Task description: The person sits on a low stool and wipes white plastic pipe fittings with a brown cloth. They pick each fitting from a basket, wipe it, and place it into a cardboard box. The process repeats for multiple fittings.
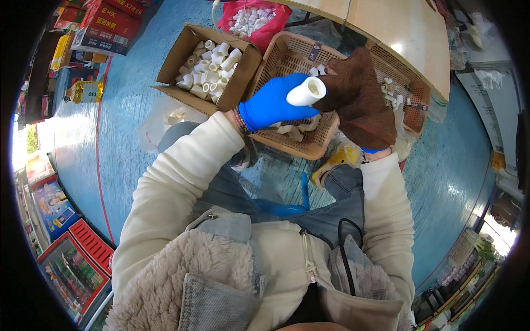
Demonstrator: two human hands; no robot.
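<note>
My left hand (276, 103), in a blue glove, is closed around a short white plastic pipe fitting (307, 92), its open round end facing up and to the right. Against that fitting presses the narrow, bunched end of a brown cloth (361, 91). The cloth drapes over my right hand (377, 150), which shows only a bit of blue glove at the wrist. It holds the cloth up, its fingers hidden underneath. Below both hands stands a tan plastic basket (292, 148) with a few white pieces and pale strips in it.
Left of the basket, a cardboard box (165, 69) is full of white pipe fittings (212, 69). Behind it sits a pink-red bag (265, 33) of small white pieces. A second basket (417, 113) stands at right, under a wooden table's edge (408, 44). A blue stool (281, 207) is beneath me.
</note>
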